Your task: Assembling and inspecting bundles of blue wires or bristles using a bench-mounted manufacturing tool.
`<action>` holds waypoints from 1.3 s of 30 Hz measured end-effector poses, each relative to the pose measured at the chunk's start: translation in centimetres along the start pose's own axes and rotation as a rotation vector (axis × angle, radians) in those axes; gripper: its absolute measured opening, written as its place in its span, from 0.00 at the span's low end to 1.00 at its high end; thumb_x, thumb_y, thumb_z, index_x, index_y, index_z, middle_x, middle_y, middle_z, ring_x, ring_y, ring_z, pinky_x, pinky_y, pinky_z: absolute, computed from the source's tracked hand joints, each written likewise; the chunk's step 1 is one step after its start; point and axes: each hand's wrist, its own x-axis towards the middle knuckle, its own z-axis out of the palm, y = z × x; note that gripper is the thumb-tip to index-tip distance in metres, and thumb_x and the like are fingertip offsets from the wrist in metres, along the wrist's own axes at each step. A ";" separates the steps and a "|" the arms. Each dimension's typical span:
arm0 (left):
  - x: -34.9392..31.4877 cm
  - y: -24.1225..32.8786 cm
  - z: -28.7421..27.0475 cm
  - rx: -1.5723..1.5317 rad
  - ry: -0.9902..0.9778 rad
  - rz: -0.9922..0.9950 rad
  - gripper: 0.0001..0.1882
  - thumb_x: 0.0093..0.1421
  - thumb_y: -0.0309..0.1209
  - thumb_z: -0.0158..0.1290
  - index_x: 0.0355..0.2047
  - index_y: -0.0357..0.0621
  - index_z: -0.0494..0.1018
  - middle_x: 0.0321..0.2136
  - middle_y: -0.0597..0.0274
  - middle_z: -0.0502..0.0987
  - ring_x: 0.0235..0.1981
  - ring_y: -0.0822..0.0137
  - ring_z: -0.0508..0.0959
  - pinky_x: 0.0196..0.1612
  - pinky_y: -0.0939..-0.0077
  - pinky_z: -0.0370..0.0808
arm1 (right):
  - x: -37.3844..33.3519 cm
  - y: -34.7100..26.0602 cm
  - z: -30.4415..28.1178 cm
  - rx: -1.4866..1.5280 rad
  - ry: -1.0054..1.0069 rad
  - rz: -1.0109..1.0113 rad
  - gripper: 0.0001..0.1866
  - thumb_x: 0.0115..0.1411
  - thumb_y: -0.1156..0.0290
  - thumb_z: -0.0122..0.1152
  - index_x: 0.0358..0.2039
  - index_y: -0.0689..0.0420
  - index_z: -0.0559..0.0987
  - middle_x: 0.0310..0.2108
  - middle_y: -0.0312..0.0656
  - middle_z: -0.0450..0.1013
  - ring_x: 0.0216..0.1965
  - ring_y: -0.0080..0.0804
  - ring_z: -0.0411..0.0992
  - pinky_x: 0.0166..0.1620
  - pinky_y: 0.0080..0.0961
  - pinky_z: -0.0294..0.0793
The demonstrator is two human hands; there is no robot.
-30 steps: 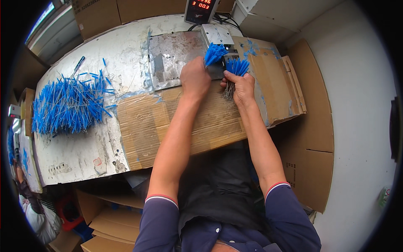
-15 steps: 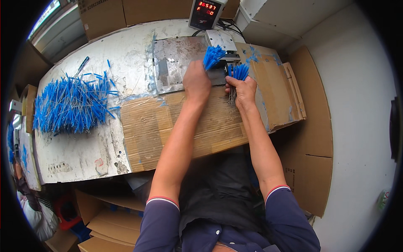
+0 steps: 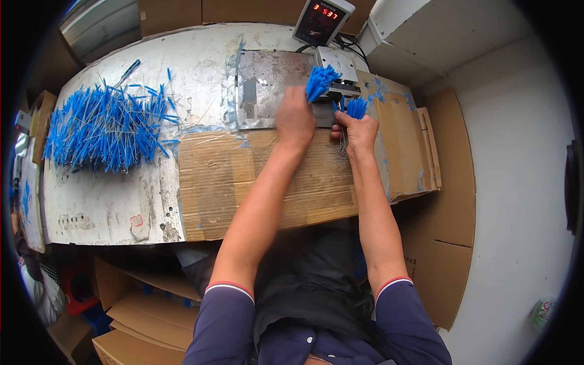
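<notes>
Left grip [image 3: 295, 117] round bundle [image 3: 321, 83], over plate [image 3: 271, 76] edge

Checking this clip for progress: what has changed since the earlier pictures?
The view shifted, carrying the display rightward in frame; its red digits changed. Fewer blue tips show above the right hand. The left hand keeps its blue bundle; neither hand visibly let go. The blue heap stays on the table.
</notes>
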 end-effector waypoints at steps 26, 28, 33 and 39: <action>-0.2 0.0 0.1 0.029 -0.150 0.027 0.08 0.57 0.22 0.56 0.37 0.41 0.73 0.34 0.47 0.78 0.37 0.41 0.78 0.40 0.48 0.73 | -0.1 1.2 0.0 0.224 0.022 -0.075 0.07 0.56 0.82 0.69 0.34 0.62 0.79 0.28 0.41 0.78 0.24 0.28 0.77 0.22 0.26 0.82; -0.2 0.1 0.1 0.042 -0.168 0.084 0.07 0.54 0.20 0.52 0.35 0.39 0.73 0.32 0.47 0.78 0.35 0.41 0.78 0.39 0.48 0.74 | -0.4 1.4 -0.4 0.319 0.010 -0.064 0.08 0.56 0.81 0.69 0.36 0.63 0.79 0.28 0.42 0.78 0.25 0.28 0.77 0.23 0.26 0.82; 0.1 0.1 0.4 0.043 -0.170 0.102 0.08 0.53 0.19 0.52 0.35 0.38 0.72 0.33 0.46 0.78 0.35 0.42 0.78 0.40 0.50 0.74 | -0.8 1.0 -1.6 0.239 -0.009 -0.019 0.09 0.55 0.82 0.69 0.36 0.64 0.78 0.28 0.41 0.77 0.23 0.28 0.77 0.22 0.23 0.80; 0.1 0.1 0.2 0.056 -0.182 0.154 0.09 0.52 0.18 0.51 0.35 0.37 0.72 0.33 0.46 0.77 0.36 0.42 0.78 0.40 0.51 0.74 | -0.7 1.2 -1.2 0.106 -0.012 -0.017 0.10 0.54 0.83 0.69 0.34 0.62 0.76 0.25 0.40 0.76 0.19 0.26 0.75 0.19 0.22 0.76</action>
